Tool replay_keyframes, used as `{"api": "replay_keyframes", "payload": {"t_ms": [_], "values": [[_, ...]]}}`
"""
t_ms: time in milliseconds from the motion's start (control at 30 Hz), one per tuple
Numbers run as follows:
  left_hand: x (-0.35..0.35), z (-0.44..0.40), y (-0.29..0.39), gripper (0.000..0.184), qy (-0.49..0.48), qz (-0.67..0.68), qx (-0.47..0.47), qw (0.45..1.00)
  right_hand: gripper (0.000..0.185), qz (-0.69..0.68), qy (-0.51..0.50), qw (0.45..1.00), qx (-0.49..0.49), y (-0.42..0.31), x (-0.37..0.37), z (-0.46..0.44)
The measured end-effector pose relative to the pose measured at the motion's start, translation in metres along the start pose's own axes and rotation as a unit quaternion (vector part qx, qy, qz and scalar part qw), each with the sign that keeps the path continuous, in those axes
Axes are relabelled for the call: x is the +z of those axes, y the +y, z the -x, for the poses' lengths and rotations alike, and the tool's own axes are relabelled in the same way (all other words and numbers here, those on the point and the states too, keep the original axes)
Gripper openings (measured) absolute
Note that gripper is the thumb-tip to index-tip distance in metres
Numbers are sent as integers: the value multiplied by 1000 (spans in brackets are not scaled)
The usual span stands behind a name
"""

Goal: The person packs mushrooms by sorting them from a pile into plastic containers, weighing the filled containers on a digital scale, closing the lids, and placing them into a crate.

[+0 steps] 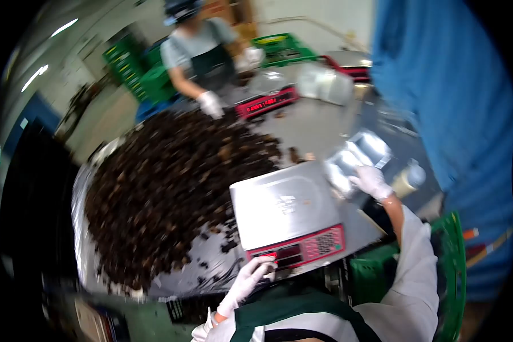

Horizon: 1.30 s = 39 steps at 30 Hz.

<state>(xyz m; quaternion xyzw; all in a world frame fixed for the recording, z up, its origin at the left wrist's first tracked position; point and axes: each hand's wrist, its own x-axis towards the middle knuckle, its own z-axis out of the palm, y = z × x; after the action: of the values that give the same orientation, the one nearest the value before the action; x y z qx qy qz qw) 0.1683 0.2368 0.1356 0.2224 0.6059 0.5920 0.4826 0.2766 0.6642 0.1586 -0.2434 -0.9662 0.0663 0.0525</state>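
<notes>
My left hand [252,281], in a white glove, is at the front edge of a digital scale [285,202], beside its red display panel. Its fingers are curled, and what may be between them is blurred. The scale's metal plate holds no container. To the right of the scale, my gloved right hand [371,181] has its fingers closed on the edge of shiny clear plastic containers [356,159]. A large heap of small dark brown pieces [171,191], perhaps mushrooms, covers the left of the metal table [194,265].
Across the table, a co-worker [208,57] in white gloves stands by a second red scale [267,102]. Clear tubs [325,84] and a green crate [282,48] are behind. A pale bottle [409,179] stands at right, near a blue curtain [450,85]. Another green crate [455,268] is beside my right arm.
</notes>
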Motion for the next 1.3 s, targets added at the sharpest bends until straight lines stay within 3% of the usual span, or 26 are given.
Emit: {"api": "replay_keyframes", "payload": {"t_ms": [33, 100, 233, 333, 400, 433, 467, 500, 533, 600, 633, 667, 733, 800, 933, 967, 1000, 1133, 1200, 1300], "values": [[-3, 13, 1, 28, 27, 3, -9, 1000, 44, 33, -68, 997, 13, 4, 20, -12], [-20, 33, -23, 29, 86, 49, 7, 995, 37, -2, -88, 996, -6, 20, 66, -21], [-50, 64, -60, 26, 197, 92, 16, 976, 25, 0, -19, 999, 44, 17, 69, -21], [-70, 76, -64, 26, 219, 109, 17, 969, 25, 18, 13, 998, 61, 13, 59, -22], [-85, 82, -61, 26, 221, 111, 17, 969, 24, -46, 77, 994, 58, 46, 67, -27], [-92, 84, -58, 26, 220, 112, 13, 969, 20, -209, 37, 962, 173, 61, 51, -31], [-101, 86, -56, 25, 235, 66, 0, 970, 23, -190, 176, 963, 80, 71, 30, -27], [-108, 87, -49, 25, 261, -21, -10, 965, 23, -332, 156, 922, 120, 41, -18, -19], [-114, 89, -44, 25, 286, -108, -20, 952, 21, -376, 182, 898, 136, 23, -49, -11], [-136, 83, -73, 31, 297, -122, -5, 947, 18, -372, 199, 901, 102, -22, -86, 8], [-144, 80, -76, 37, 283, -309, 76, 905, 17, -340, 188, 919, 68, -54, -92, 17], [-150, 76, -78, 43, 253, -481, 158, 824, 17, -304, 178, 935, 37, -85, -94, 28], [-153, 67, -80, 58, 160, -575, 151, 788, 15, -191, 182, 964, -18, -140, -71, 41], [-163, 58, -86, 62, 86, -651, 147, 740, 13, -105, 113, 985, -77, -190, -54, 52], [-200, 53, -109, 36, 71, -622, 209, 751, 19, 18, -54, 992, -111, -215, -2, 74], [-210, 57, -110, 21, 104, -610, 232, 751, 26, 47, -60, 991, -106, -223, -2, 81], [-222, 63, -110, 16, 121, -633, 198, 738, 34, 37, -42, 994, -97, -236, -7, 84], [-280, 101, -111, 11, 231, -636, 159, 719, 36, -22, 36, 997, -63, -273, -18, 77], [-298, 119, -85, 14, 232, -625, 124, 734, 32, -128, 56, 988, -67, -298, -16, 63], [-313, 107, -45, 24, 312, -509, 204, 776, 32, -233, -2, 966, -117, -349, -4, 16]]}}
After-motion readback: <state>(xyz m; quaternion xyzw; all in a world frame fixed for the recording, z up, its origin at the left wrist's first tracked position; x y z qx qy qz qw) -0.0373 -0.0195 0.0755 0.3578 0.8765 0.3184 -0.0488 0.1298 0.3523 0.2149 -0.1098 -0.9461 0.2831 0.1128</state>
